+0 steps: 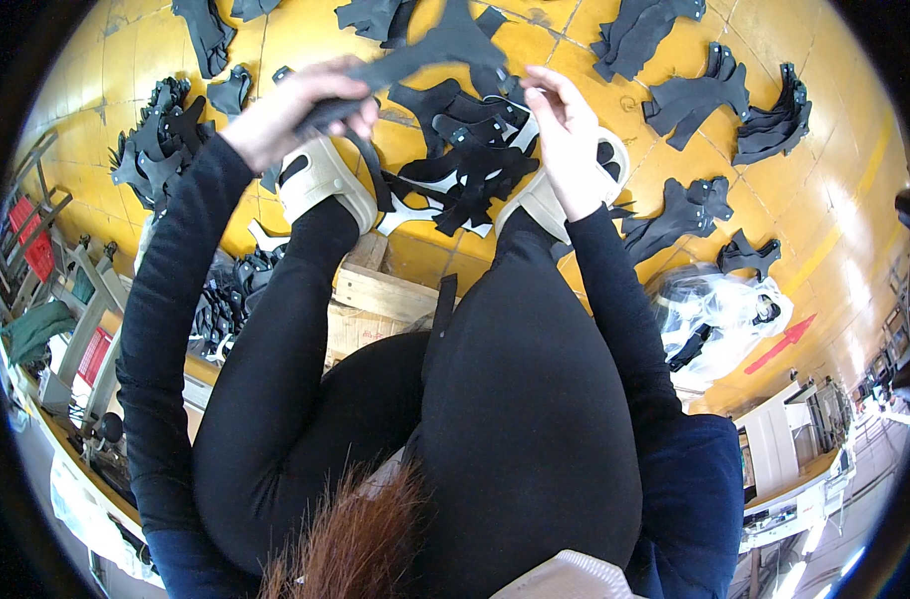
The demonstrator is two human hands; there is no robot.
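Note:
My left hand (pixel 310 110) is closed around one end of a dark grey, branching cut piece (pixel 445 45), which looks like fabric. The piece stretches up and to the right from that hand, over the floor. Just past its right end, my right hand (pixel 570 140) has loosely bent fingers set apart, and nothing shows in them. Below and between the hands lies a loose heap of black cut pieces (pixel 470 170), some showing white undersides. My feet, in beige clogs (pixel 330 185), flank this heap.
Stacks of similar dark pieces (pixel 699 95) lie on the yellow tiled floor (pixel 814 190) to the right, with another bunch (pixel 160 145) at the left. A clear plastic bag (pixel 719 309) sits at the right. Under me is a wooden seat (pixel 370 290); metal frames (pixel 50 250) stand far left.

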